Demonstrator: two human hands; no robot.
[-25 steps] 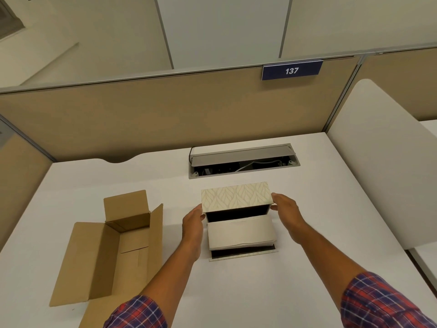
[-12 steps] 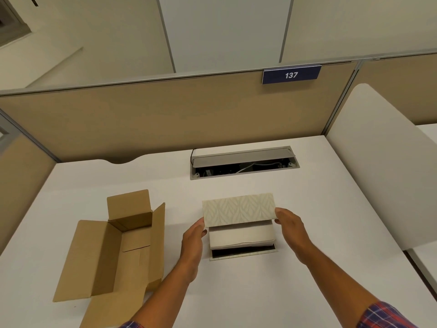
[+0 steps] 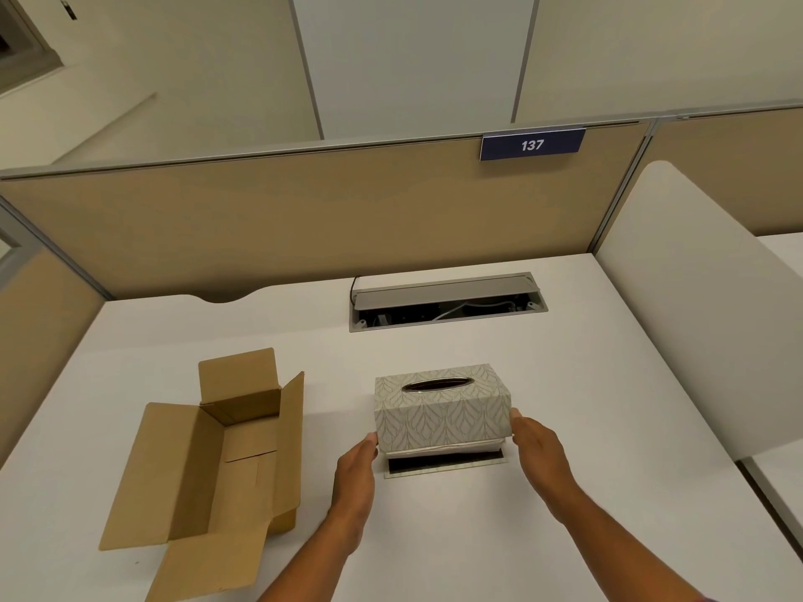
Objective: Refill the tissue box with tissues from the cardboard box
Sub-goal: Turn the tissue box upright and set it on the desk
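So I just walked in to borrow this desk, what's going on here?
A person is refilling a tissue box. Their left hand and right hand hold the patterned cover by its ends, lowered over a pack of tissues sitting on the base plate. A strip of the pack shows below the cover, so it isn't fully seated. The cardboard box lies open and looks empty on the white desk, left of the tissue box.
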